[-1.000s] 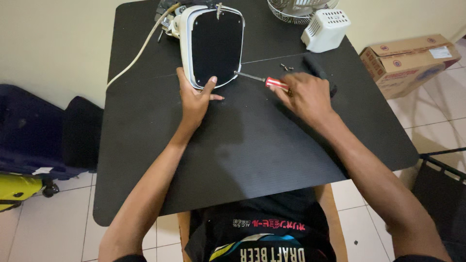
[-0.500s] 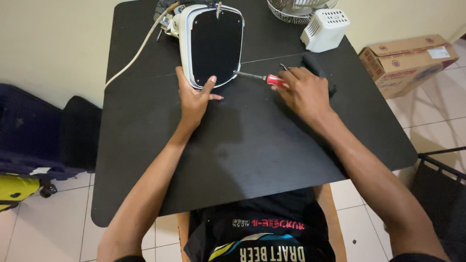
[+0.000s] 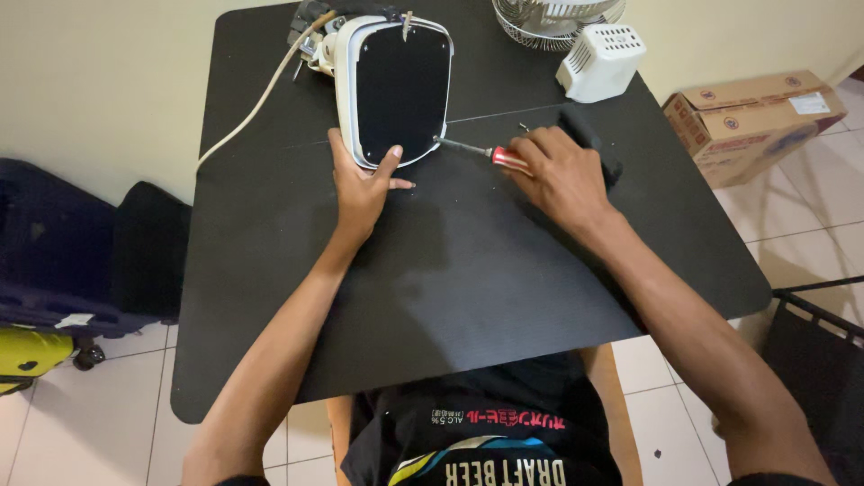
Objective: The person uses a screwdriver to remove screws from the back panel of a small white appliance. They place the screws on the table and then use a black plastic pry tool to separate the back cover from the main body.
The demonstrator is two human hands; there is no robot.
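Note:
A white appliance base with a black flat underside lies on the black table, a white cord trailing off its left side. My left hand rests against the near left rim of the base, thumb on the black panel. My right hand grips a screwdriver with a red handle; its metal shaft reaches left and the tip touches the right rim of the base. A small screw lies on the table just beyond my right hand.
A white vented plastic housing and a wire fan grille sit at the table's far right. A dark object lies behind my right hand. A cardboard box stands on the tiled floor at right; dark bags at left.
My right hand has shifted slightly left along the table with the screwdriver, keeping its tip at the base's rim. My left hand stays in place.

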